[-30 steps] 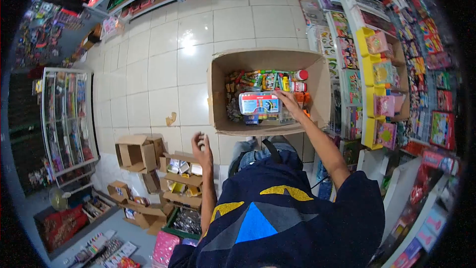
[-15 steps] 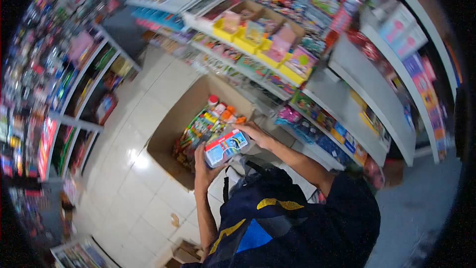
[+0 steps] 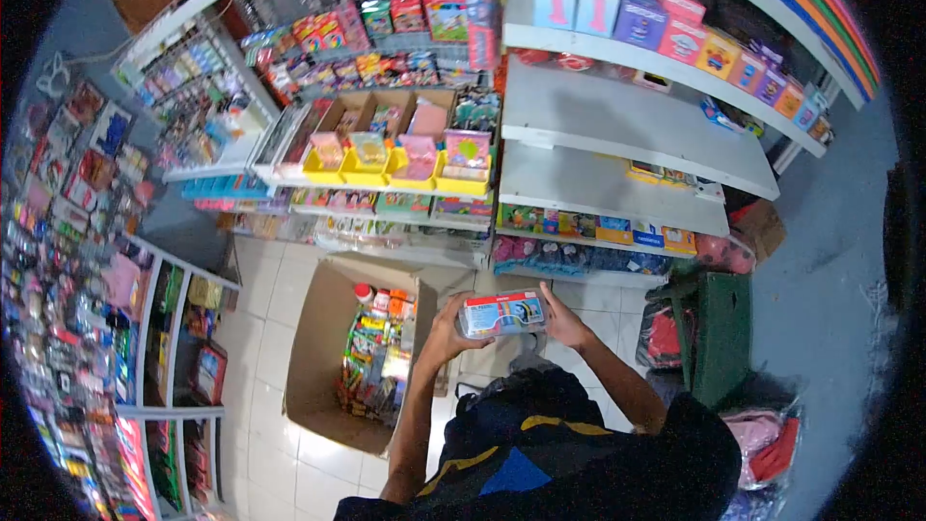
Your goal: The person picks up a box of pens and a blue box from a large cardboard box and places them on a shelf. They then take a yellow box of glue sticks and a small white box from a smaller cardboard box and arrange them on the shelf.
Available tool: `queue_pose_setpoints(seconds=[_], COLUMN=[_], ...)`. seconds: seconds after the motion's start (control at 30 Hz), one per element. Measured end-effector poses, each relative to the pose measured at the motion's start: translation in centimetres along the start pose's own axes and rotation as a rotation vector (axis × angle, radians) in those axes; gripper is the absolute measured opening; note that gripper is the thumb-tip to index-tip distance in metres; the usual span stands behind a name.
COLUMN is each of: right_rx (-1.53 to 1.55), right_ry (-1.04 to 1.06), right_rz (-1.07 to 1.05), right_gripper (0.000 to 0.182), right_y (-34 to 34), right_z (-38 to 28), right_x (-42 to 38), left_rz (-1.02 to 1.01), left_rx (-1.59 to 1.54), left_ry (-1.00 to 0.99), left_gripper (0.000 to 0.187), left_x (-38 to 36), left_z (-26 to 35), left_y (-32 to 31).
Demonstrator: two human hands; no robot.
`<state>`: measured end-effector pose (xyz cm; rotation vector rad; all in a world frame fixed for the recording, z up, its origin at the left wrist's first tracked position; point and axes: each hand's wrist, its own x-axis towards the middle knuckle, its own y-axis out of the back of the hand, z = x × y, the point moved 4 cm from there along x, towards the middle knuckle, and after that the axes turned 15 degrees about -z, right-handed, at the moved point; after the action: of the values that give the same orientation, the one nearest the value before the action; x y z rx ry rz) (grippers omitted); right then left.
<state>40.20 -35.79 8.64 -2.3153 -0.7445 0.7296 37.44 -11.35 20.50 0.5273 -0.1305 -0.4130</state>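
Note:
A clear plastic case with a red and blue label (image 3: 503,314) is held level in front of my body. My left hand (image 3: 446,333) grips its left end, and my right hand (image 3: 562,318) holds the right end, fingers on its upper edge. Left of my left hand, an open cardboard box (image 3: 318,347) stands on the tiled floor. Inside it lie bottles with red and orange caps (image 3: 381,300) and many colourful small packs (image 3: 371,352).
Ahead, white shelves (image 3: 627,125) carry boxed goods, with yellow bins (image 3: 391,170) at the left part. A rack with small goods (image 3: 178,357) stands at the left. On the right are a green cabinet (image 3: 723,338) and a bag with pink and red cloth (image 3: 767,444).
The view has turned right, toward the shelves. The case, in both my hands, is now right of the cardboard box instead of over its edge.

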Motion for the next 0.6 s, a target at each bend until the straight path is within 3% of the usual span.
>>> queue_pose_setpoints(seconds=[0.03, 0.13, 0.2, 0.27, 0.33, 0.47, 0.5, 0.53, 0.6], right_rx=[0.164, 0.096, -0.103, -0.282, -0.243, -0.215, -0.156, -0.099, 0.012], right_ry=[-0.038, 0.011, 0.010, 0.015, -0.053, -0.143, -0.032, -0.064, -0.123], right_rz=[-0.036, 0.071, 0.282, 0.492, 0.582, 0.713, 0.613, 0.668, 0.774], right_gripper=[0.059, 0.057, 0.049, 0.042, 0.032, 0.032, 0.034, 0.034, 0.035], right_y=[-1.4, 2.7, 5.9, 12.5, 16.7, 25.1, 28.3, 27.5, 26.1], right_z=[-1.9, -4.7, -5.0, -2.8, -0.8, 5.8, 8.9, 9.0, 9.1], right_x=[-0.8, -3.1, -4.8, -6.3, -8.6, -13.1, -14.4, -15.6, -18.1], left_rz=[-0.028, -0.040, -0.040, 0.000, 0.030, 0.138, 0.144, 0.189, 0.162], left_rx=[-0.012, -0.145, -0.034, -0.191, -0.282, -0.211, -0.094, 0.055, 0.047], left_ry=[0.003, -0.068, -0.167, -0.250, -0.331, -0.337, -0.313, -0.336, -0.415], left_gripper=[0.085, 0.082, 0.082, 0.081, 0.081, 0.083, 0.082, 0.080, 0.081], left_x=[1.6, 7.6, 12.1, 17.3, 21.9, 30.8, 33.1, 34.1, 37.1], left_z=[0.6, -1.9, -0.1, -0.9, 2.4, 2.9, 1.9, 3.2, 2.7], left_y=[0.5, 0.8, 2.6, 3.4, 5.2, 7.9, 8.4, 9.0, 9.3])
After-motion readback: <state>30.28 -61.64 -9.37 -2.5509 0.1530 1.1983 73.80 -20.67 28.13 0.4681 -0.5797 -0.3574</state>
